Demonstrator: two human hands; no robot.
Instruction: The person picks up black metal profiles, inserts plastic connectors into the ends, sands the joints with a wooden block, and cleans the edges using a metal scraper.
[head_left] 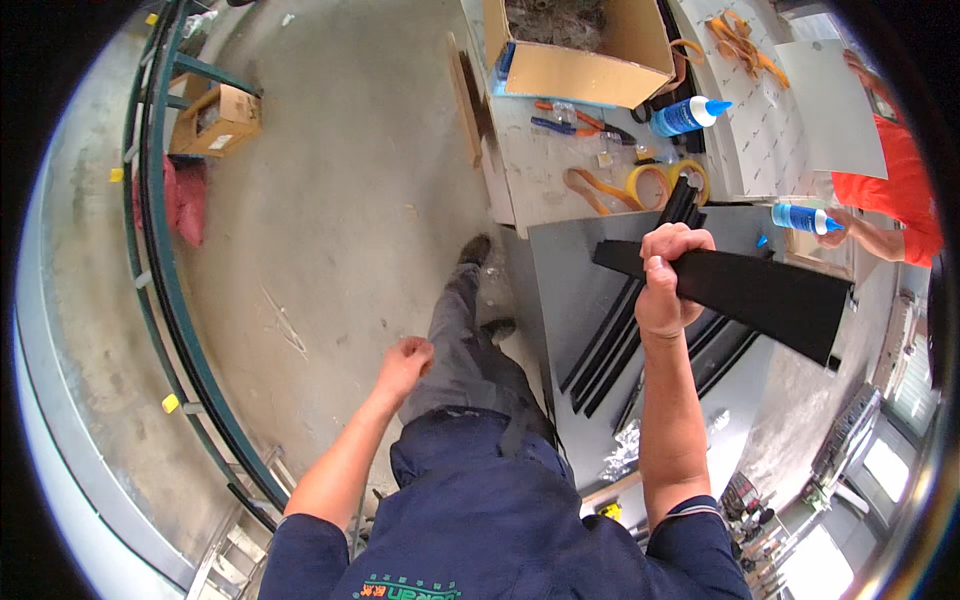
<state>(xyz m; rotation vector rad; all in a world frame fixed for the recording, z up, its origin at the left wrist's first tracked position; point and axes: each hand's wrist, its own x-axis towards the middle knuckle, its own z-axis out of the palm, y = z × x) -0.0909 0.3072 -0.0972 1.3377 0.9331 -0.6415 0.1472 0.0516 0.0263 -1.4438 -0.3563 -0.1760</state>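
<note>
Head view: right hand (668, 283) grips black panel (760, 293).

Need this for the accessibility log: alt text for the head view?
The person's right hand grips a flat black panel above a grey sheet bearing black strips; the left hand hangs free over concrete floor.

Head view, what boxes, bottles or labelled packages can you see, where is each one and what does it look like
Large cardboard box: top of the workbench, open, brown.
Small cardboard box: on the floor at left by the green railing, brown, with a white label.
Glue bottle: lying on the bench beside the large box, blue with a white nozzle.
Second bottle: in a co-worker's hand at right, blue and white.
</note>
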